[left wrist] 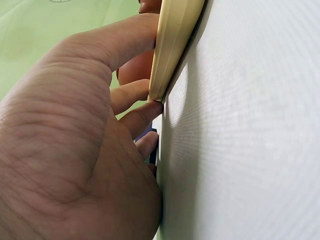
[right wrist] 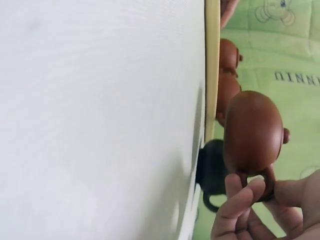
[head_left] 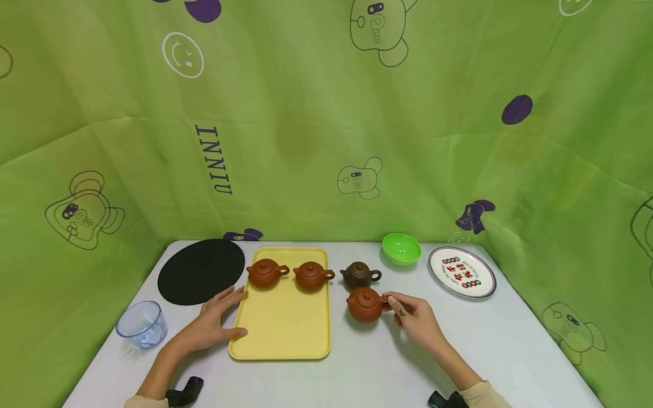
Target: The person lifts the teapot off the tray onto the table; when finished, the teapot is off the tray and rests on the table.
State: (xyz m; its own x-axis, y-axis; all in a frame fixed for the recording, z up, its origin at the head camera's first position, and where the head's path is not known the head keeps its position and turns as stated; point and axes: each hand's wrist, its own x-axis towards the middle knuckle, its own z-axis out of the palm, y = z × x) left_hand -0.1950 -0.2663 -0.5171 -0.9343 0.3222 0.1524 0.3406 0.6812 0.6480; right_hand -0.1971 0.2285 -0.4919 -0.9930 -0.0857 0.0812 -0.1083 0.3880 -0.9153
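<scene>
My right hand (head_left: 415,320) pinches the loop handle of a reddish-brown clay teapot (head_left: 364,306). In the right wrist view this teapot (right wrist: 254,132) hangs above the white table, lid knob on top. Just behind it on the table stands a dark brown teapot (head_left: 359,275). Two more reddish-brown teapots, one on the left (head_left: 265,274) and one on the right (head_left: 310,276), sit at the far end of a yellow tray (head_left: 285,328). My left hand (head_left: 211,323) rests at the tray's left edge, fingers spread; its thumb and fingertips touch the rim (left wrist: 172,45).
A round black mat (head_left: 201,272) lies at the back left, with a clear bluish glass bowl (head_left: 143,326) nearer the front. Toward the back right are a green bowl (head_left: 401,249) and a white plate with red lettering (head_left: 462,273). Green printed cloth (head_left: 306,141) surrounds the table.
</scene>
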